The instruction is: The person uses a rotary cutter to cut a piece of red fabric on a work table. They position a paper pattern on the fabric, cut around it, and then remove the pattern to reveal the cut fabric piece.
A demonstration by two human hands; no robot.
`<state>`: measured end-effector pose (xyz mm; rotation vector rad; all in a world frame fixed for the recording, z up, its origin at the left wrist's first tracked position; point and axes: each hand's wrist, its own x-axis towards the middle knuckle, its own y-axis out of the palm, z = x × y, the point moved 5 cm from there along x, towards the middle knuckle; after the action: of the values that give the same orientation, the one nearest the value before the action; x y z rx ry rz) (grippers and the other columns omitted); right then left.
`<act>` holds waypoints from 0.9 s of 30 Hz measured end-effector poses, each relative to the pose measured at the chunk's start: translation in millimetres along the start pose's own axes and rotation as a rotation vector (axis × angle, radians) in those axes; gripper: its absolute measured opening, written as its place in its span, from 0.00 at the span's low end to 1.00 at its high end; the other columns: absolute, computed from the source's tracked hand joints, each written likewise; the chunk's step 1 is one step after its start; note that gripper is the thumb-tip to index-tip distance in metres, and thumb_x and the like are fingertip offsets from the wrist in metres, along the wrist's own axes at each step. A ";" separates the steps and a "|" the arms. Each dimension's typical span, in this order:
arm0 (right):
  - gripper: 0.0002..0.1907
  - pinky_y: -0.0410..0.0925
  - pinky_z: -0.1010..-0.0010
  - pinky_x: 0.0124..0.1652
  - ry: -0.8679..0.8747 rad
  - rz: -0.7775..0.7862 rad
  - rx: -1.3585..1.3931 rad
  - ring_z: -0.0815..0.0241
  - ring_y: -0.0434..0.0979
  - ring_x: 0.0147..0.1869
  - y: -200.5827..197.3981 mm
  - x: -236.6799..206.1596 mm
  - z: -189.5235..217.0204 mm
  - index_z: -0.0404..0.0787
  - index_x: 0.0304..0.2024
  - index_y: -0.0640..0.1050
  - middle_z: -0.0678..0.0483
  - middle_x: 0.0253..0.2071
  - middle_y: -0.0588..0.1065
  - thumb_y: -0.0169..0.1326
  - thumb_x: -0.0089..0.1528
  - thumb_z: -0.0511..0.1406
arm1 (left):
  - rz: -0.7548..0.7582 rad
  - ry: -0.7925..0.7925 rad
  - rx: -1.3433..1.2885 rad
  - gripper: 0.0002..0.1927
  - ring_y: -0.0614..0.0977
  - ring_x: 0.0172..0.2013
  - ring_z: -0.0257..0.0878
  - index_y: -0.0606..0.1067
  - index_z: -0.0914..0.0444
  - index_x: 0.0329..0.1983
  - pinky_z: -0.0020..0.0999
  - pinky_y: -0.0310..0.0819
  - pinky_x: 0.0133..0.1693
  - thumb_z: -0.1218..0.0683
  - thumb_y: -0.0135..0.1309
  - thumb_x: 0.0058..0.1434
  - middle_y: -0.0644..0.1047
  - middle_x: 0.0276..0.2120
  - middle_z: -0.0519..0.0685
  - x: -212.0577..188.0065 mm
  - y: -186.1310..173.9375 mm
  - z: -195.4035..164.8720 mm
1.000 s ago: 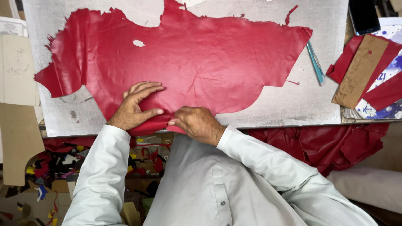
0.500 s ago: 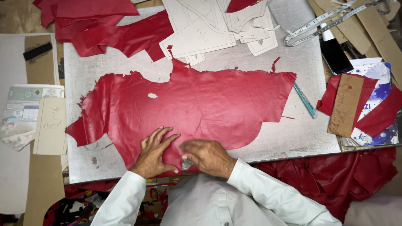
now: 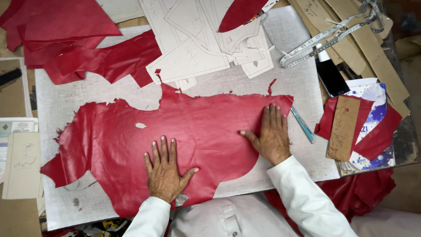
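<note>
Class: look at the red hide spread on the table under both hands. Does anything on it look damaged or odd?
Yes. The red hide has a small hole left of the left hand, ragged torn edges at its left end, and a curved cut-out near the right hand.

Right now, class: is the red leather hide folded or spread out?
Spread flat. The hide lies in one layer on the board, with both hands, left and right, pressed palm-down on it.

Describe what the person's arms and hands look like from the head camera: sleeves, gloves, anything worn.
Both hands are bare: no gloves, and no rings or watch that I can make out on the left hand or right hand. Each arm wears a long, loose, pale grey-white sleeve ending at the wrist, matching the buttoned shirt.
</note>
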<state>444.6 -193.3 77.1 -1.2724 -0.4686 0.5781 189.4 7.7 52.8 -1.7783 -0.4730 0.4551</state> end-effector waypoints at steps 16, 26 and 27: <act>0.59 0.63 0.52 0.62 0.630 -0.556 0.552 0.42 0.67 0.68 -46.5 354.8 -24.9 0.41 0.70 0.49 0.43 0.63 0.71 0.73 0.47 0.38 | -0.072 -0.060 0.003 0.59 0.50 0.71 0.58 0.55 0.57 0.73 0.64 0.36 0.66 0.21 0.51 0.44 0.51 0.74 0.54 12.2 3.0 2.7; 0.17 0.81 0.68 0.53 0.236 -0.503 1.085 0.56 0.89 0.50 -88.5 315.8 -161.6 0.32 0.54 0.83 0.48 0.49 0.86 0.66 0.62 0.24 | -0.038 -0.055 -0.003 0.59 0.48 0.72 0.58 0.54 0.58 0.73 0.66 0.35 0.65 0.21 0.51 0.46 0.50 0.73 0.55 11.7 5.4 5.2; 0.22 0.80 0.68 0.51 0.256 -0.578 0.924 0.56 0.88 0.50 -96.7 308.5 -173.1 0.31 0.56 0.77 0.47 0.49 0.84 0.68 0.60 0.25 | -0.033 -0.053 -0.005 0.59 0.48 0.72 0.58 0.54 0.58 0.73 0.66 0.35 0.65 0.21 0.51 0.46 0.50 0.74 0.55 11.7 5.5 5.3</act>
<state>803.5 -143.8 133.6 -0.2828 -0.2711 0.0882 196.9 17.0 45.4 -1.7643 -0.5409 0.4790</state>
